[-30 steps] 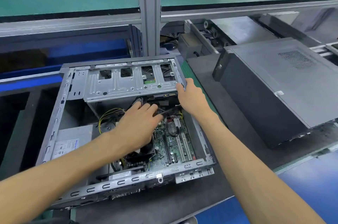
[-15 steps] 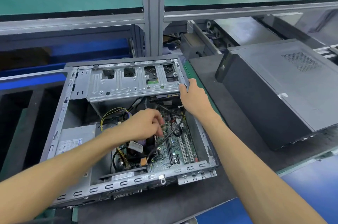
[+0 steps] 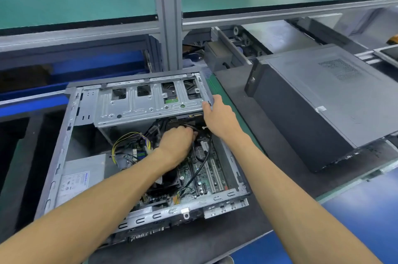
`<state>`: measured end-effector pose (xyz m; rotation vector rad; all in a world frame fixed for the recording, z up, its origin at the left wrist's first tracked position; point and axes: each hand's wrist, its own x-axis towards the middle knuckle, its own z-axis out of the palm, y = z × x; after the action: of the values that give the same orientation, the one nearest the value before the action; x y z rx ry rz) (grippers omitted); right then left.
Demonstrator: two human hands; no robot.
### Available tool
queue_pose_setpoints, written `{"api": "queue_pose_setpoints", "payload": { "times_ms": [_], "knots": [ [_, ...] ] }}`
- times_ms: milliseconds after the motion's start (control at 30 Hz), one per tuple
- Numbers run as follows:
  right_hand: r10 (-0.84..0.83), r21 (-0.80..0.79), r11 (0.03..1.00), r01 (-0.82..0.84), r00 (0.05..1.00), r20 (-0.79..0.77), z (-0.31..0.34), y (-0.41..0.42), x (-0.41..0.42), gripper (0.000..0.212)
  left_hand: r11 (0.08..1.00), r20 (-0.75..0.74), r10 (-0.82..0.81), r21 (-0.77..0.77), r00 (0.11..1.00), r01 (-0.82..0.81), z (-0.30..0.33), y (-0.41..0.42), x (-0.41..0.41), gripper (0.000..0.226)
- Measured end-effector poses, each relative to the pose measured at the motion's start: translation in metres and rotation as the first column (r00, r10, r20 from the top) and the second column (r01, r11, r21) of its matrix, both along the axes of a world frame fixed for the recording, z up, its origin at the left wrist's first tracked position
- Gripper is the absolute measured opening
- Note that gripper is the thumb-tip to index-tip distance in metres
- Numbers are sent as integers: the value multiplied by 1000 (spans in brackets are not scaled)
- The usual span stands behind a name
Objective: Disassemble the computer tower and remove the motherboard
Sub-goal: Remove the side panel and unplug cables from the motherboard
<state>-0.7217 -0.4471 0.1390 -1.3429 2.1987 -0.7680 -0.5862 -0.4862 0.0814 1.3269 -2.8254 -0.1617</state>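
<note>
**Cables coming off the board**

In the opened computer tower (image 3: 64,145), the left hand (image 3: 175,144) pinches a black cable (image 3: 201,169) above the motherboard (image 3: 200,175). The right hand (image 3: 219,116) grips the drive cage (image 3: 148,100). Next, likely unplug and clear it.

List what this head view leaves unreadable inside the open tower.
- Left hand: fingertips and whatever they hold, hidden by its own back.
- Power supply label: print too small.
- Motherboard: partly covered by the left forearm.
- Drive cage: hides the bay beneath it.
</note>
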Motion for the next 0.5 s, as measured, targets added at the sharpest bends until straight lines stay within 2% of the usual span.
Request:
{"api": "queue_pose_setpoints", "payload": {
  "times_ms": [67, 133, 267, 500],
  "knots": [
    [-3, 9, 1000, 3, 1000, 0, 1, 1, 0, 50, 998, -40, -12, -59, 999, 9, -5, -4, 4, 29],
    [-8, 20, 1000, 8, 1000, 5, 3, 2, 0, 50, 996, -87, -58, -66, 995, 52, -10, -3, 10, 22],
    [-9, 31, 999, 9, 1000, 3, 3, 0, 1, 48, 981, -53, -139, -144, 989, 130, -16, 4, 19, 26],
    [-13, 23, 1000, 14, 999, -39, 1, -2, 1, 43, 993, -15, 37, -112, 999, -39, -6, 4, 3, 18]
  ]
}}
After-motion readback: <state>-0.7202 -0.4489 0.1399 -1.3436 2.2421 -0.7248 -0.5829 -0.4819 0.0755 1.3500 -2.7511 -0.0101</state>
